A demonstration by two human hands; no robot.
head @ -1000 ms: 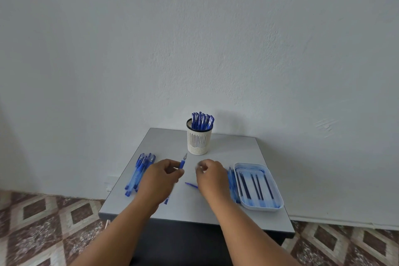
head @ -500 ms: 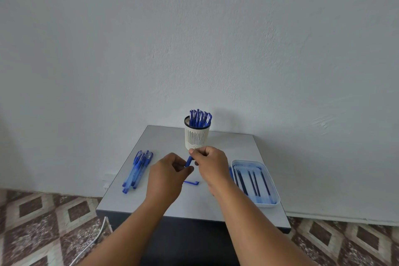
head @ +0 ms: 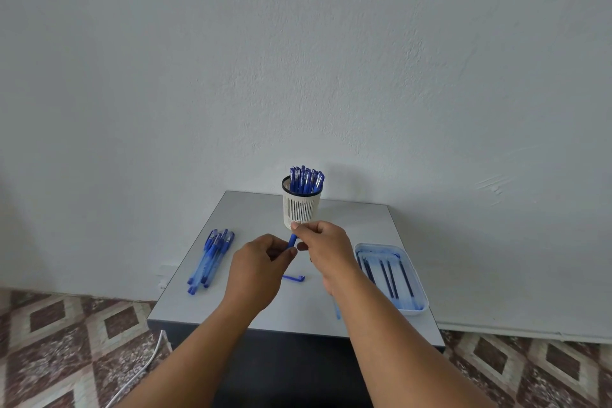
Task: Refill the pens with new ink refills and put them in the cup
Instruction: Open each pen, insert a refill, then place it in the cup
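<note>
— What's in the cup [head: 301,209]?
— Blue capped pens [head: 306,179], standing upright, caps up. It's a white slotted cup with a dark rim, at twelve o'clock on the grey table [head: 357,219], near the wall.

— And the tray [head: 415,288]?
— Pale blue plastic, rounded corners, at three o'clock. Several thin dark refills [head: 389,275] lie in it side by side, running toward and away from the person.

— Where's the pen being worked on?
— In the middle, above the table, just this side of the cup. The left hand [head: 256,270] and right hand [head: 326,247] both pinch a blue pen [head: 292,239]; only a short stretch shows between the fingers. Its long axis stands nearly upright, top leaning slightly toward one o'clock.

— Anything else lying about?
— A bundle of pens [head: 210,260] at nine o'clock, translucent blue barrels, long axes from seven to one o'clock. A small blue cap [head: 293,277] lies flat at the centre, below the hands, clip pointing left.
</note>
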